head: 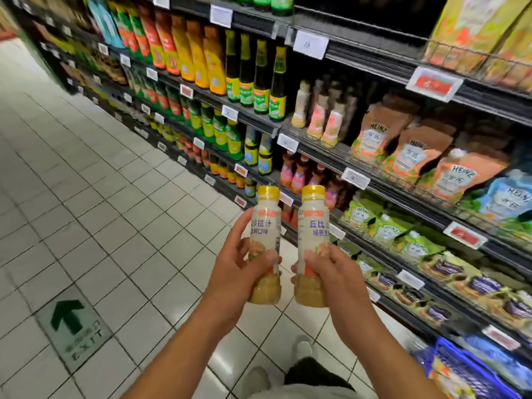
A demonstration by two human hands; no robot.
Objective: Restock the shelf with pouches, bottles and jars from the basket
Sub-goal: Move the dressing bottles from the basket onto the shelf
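I hold two pale dressing bottles with yellow caps upright in front of me, side by side. My left hand (pixel 239 263) grips the left bottle (pixel 266 226) around its lower half. My right hand (pixel 331 272) grips the right bottle (pixel 313 226) the same way. Both are level with a lower shelf (pixel 355 177) of the rack on my right. Similar dressing bottles (pixel 316 116) stand one shelf higher. The blue basket (pixel 466 370) sits low at the right, with pouches in it.
The rack runs from the far left to the near right, packed with sauce bottles (pixel 259 79), Heinz pouches (pixel 414 151) and green packets (pixel 388 228). White tiled floor lies to the left, with a green exit arrow sticker (pixel 72 326). My shoes (pixel 259 378) show below.
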